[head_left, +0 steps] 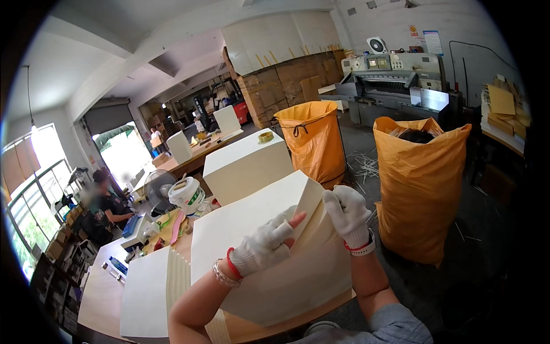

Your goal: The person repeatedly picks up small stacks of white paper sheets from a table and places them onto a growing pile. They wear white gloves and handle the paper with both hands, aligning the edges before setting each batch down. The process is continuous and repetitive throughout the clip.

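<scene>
A tall stack of large white paper sheets (240, 212) stands on the table in front of me, its near corner bent and its layers fanned apart. My left hand (266, 243), in a white knit glove with bare fingertips, curls over the near edge, with its finger and thumb against the sheets. On the right side, my right hand (348, 215), also gloved, is closed on the raised corner of the sheets. The glove hides its fingertips. A lower paper stack (146, 292) lies to the left.
Beyond is another tall white stack (246, 163) with a tape roll (266, 137) on top. A white bucket (187, 194) and a fan (159, 186) stand left. Orange sacks (424, 189) (314, 140) are at right, a cutting machine (395, 80) behind. A person (112, 200) sits far left.
</scene>
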`<state>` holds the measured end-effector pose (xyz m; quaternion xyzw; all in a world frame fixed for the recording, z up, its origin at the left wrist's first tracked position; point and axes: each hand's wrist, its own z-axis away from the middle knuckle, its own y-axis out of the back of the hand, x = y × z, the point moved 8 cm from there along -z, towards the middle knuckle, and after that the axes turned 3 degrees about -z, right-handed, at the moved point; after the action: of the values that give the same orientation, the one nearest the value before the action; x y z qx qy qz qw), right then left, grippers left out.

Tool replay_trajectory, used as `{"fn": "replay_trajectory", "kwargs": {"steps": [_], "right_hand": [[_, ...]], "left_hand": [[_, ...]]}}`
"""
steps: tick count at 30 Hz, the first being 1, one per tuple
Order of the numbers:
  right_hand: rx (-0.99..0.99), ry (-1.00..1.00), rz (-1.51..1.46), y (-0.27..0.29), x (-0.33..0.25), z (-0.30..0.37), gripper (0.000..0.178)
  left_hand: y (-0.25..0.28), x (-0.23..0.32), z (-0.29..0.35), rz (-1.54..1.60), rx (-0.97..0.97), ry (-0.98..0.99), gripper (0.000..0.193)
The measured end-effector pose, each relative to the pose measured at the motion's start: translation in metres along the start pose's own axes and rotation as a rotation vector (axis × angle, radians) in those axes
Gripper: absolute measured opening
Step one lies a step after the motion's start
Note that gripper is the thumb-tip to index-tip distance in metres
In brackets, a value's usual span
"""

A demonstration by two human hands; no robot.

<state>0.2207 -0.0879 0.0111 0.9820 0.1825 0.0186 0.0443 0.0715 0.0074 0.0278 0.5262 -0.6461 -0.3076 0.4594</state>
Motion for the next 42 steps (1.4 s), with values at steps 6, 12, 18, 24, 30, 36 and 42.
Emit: {"fn": "replay_trajectory", "kwargs": {"steps": [6, 12, 18, 24, 30, 36, 42], "right_hand": [[-0.005, -0.047, 0.019, -0.002, 0.007, 0.001, 0.027], [0.022, -0.044, -0.037, 0.0, 0.004, 0.0, 0.025], [0.014, -0.039, -0.035, -0.001, 0.005, 0.0, 0.027], [0.04, -0.034, 0.046, -0.001, 0.006, 0.006, 0.033], [0.093, 0.03, 0.025, 0.002, 0.0, 0.004, 0.038], [0.035, -0.039, 0.049, -0.003, 0.007, 0.008, 0.038], [0.034, -0.076, -0.015, -0.001, 0.011, 0.01, 0.03]], "left_hand": [[-0.003, -0.003, -0.002, 0.089, -0.037, 0.0, 0.042], [0.002, 0.004, -0.001, 0.029, 0.053, -0.03, 0.04], [-0.005, 0.0, -0.003, 0.044, -0.085, 0.002, 0.036], [0.002, 0.006, -0.004, 0.054, 0.039, -0.021, 0.029], [-0.002, 0.001, -0.002, 0.049, -0.025, 0.051, 0.038], [-0.004, -0.004, -0.003, 0.145, -0.085, 0.062, 0.043], [0.001, 0.003, -0.004, 0.062, 0.041, -0.022, 0.049]]}}
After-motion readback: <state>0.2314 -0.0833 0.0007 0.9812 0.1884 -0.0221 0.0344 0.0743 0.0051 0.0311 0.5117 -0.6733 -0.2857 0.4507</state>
